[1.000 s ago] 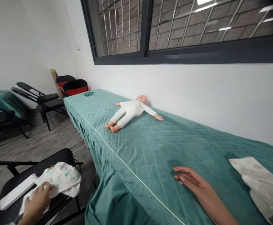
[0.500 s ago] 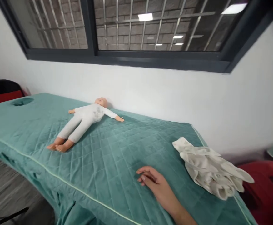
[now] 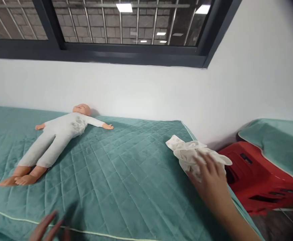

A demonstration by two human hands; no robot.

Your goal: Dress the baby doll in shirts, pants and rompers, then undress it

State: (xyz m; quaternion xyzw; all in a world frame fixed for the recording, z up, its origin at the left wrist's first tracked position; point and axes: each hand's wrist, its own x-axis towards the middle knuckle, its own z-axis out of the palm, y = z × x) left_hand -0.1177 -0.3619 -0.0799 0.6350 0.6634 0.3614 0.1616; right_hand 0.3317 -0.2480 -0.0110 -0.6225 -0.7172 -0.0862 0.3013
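Note:
A crumpled cream-white piece of clothing (image 3: 185,152) lies near the right end of the green quilted bed cover (image 3: 126,174). My right hand (image 3: 210,180) is over it, fingers spread and slightly bent, hiding part of the cloth; whether the fingertips touch it I cannot tell. At the bottom left, my left hand (image 3: 48,229) shows only its blurred fingers, apart and holding nothing, above the near edge of the cover. A baby doll (image 3: 63,130) in a white body suit rests on its back on the left, arms out and feet towards me.
Behind the bed is a white wall (image 3: 136,90) with a dark-framed, barred window (image 3: 126,55). Beyond the bed's right end stands a red plastic stool (image 3: 259,174). Another green cover (image 3: 282,144) hangs beside it.
My right hand has moved right, from the bare cover to the clothing, and its fingers have spread. My left hand has come into view. The camera has turned right.

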